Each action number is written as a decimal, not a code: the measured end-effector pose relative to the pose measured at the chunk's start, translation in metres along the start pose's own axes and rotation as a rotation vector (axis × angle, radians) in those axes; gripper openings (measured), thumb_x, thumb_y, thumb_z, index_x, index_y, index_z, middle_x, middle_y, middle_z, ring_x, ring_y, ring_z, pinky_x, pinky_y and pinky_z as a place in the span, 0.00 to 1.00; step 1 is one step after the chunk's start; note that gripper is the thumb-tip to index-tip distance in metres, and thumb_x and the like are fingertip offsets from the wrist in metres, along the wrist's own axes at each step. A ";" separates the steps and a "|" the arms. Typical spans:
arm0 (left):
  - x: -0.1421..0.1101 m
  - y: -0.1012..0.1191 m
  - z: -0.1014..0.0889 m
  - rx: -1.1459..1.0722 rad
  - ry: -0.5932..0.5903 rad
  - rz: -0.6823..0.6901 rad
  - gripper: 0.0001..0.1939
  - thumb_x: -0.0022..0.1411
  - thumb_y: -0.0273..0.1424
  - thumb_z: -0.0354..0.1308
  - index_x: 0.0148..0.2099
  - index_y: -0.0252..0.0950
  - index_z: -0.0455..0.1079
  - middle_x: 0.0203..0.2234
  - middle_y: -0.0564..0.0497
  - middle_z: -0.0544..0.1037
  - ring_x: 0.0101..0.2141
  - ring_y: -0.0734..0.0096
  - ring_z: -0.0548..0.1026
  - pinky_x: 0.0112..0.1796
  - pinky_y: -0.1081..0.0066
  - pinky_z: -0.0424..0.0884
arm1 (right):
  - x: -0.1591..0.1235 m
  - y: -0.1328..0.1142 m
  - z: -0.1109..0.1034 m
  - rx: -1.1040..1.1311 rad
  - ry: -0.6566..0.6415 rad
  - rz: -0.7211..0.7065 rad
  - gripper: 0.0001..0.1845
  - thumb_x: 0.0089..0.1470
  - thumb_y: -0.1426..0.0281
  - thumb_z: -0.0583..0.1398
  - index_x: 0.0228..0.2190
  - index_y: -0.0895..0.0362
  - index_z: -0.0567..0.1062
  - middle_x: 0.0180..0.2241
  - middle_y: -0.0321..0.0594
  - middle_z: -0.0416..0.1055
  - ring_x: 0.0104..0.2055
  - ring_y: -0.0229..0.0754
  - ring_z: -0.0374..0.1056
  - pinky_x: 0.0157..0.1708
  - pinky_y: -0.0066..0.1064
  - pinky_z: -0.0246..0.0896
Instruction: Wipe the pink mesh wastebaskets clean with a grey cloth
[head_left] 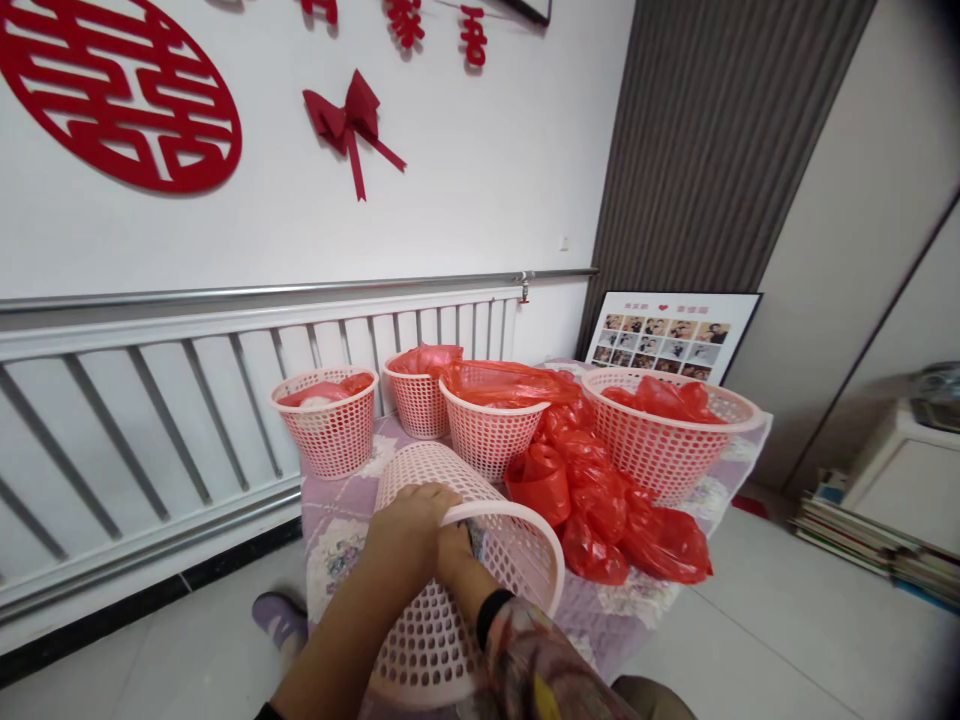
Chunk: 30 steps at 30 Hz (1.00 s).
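A pink perforated plastic basket (442, 560) lies tilted on its side at the near edge of the small table (337, 520), its mouth turned toward me. My left hand (409, 530) grips its rim from above, fingers curled over the edge. My right hand (457, 550) reaches into the basket's mouth; its fingers are hidden behind the rim and my left hand. A heap of red plastic bags (600, 510) lies just right of the basket.
Three small pink baskets (330, 420) (420, 395) (491, 425) and a larger one (667, 430), all holding red bags, stand at the table's back. A white radiator rail (187, 400) runs along the wall. A framed photo board (671, 335) leans behind. Stacked books (877, 540) lie on the floor right.
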<state>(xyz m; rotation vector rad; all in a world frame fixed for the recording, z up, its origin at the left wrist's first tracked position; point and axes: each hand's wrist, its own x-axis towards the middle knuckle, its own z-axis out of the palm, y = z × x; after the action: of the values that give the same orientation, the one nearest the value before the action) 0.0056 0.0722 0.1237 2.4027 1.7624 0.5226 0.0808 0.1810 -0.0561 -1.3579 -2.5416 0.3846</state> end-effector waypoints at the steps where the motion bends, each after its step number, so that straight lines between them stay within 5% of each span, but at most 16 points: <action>1: 0.000 0.000 0.000 0.001 0.001 0.000 0.17 0.62 0.26 0.50 0.51 0.41 0.73 0.48 0.46 0.79 0.50 0.59 0.74 0.52 0.59 0.68 | -0.012 0.000 0.003 -0.031 -0.028 0.006 0.14 0.60 0.74 0.56 0.46 0.57 0.76 0.50 0.51 0.74 0.56 0.61 0.65 0.53 0.62 0.58; 5: -0.004 -0.004 0.003 0.009 0.027 0.003 0.22 0.60 0.24 0.50 0.54 0.40 0.72 0.52 0.45 0.77 0.53 0.55 0.72 0.54 0.56 0.68 | -0.072 -0.006 0.010 -0.119 -0.109 -0.018 0.20 0.53 0.79 0.56 0.46 0.54 0.76 0.48 0.50 0.75 0.54 0.60 0.65 0.50 0.57 0.62; 10: -0.007 -0.012 0.011 -0.007 0.052 0.007 0.26 0.59 0.20 0.46 0.55 0.42 0.71 0.53 0.48 0.77 0.54 0.59 0.72 0.56 0.56 0.67 | -0.145 -0.009 0.027 -0.142 -0.132 -0.009 0.15 0.56 0.74 0.56 0.44 0.49 0.77 0.45 0.47 0.76 0.52 0.60 0.68 0.46 0.54 0.65; 14: -0.008 -0.016 0.004 -0.072 0.063 0.039 0.28 0.54 0.19 0.48 0.56 0.40 0.71 0.55 0.46 0.76 0.56 0.59 0.71 0.60 0.54 0.64 | -0.169 -0.001 0.041 -0.127 -0.161 -0.017 0.12 0.58 0.68 0.58 0.44 0.47 0.76 0.46 0.44 0.76 0.50 0.59 0.69 0.45 0.52 0.66; 18: -0.024 -0.030 -0.001 -0.168 0.082 0.059 0.33 0.56 0.26 0.53 0.65 0.35 0.60 0.62 0.42 0.69 0.60 0.60 0.68 0.61 0.56 0.64 | -0.171 0.009 0.045 -0.092 -0.087 -0.054 0.12 0.55 0.66 0.62 0.43 0.47 0.75 0.45 0.41 0.76 0.49 0.56 0.69 0.42 0.43 0.64; 21: -0.053 -0.054 0.028 -0.266 0.222 0.005 0.32 0.59 0.31 0.53 0.66 0.33 0.58 0.63 0.37 0.67 0.63 0.57 0.66 0.62 0.51 0.61 | -0.170 0.016 0.049 -0.057 -0.057 -0.081 0.17 0.50 0.60 0.66 0.43 0.47 0.75 0.44 0.41 0.76 0.48 0.54 0.69 0.40 0.39 0.62; 27: -0.113 -0.093 0.134 -0.399 0.491 -0.259 0.27 0.64 0.35 0.51 0.65 0.41 0.57 0.58 0.43 0.73 0.62 0.56 0.67 0.60 0.49 0.66 | -0.170 0.012 0.049 -0.042 -0.045 -0.012 0.11 0.56 0.63 0.62 0.43 0.46 0.75 0.45 0.41 0.76 0.50 0.55 0.70 0.43 0.43 0.64; 30: -0.119 -0.088 0.144 -0.447 0.548 -0.337 0.25 0.65 0.30 0.48 0.64 0.42 0.60 0.56 0.45 0.75 0.61 0.59 0.69 0.59 0.50 0.67 | -0.172 -0.001 0.026 -0.029 -0.141 -0.030 0.19 0.46 0.65 0.68 0.43 0.48 0.77 0.46 0.43 0.77 0.51 0.58 0.70 0.45 0.42 0.65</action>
<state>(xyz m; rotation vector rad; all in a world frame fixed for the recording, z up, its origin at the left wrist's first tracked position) -0.0562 0.0033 -0.0608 1.7108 1.9101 1.4441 0.1653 0.0335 -0.0944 -1.3462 -2.6875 0.4543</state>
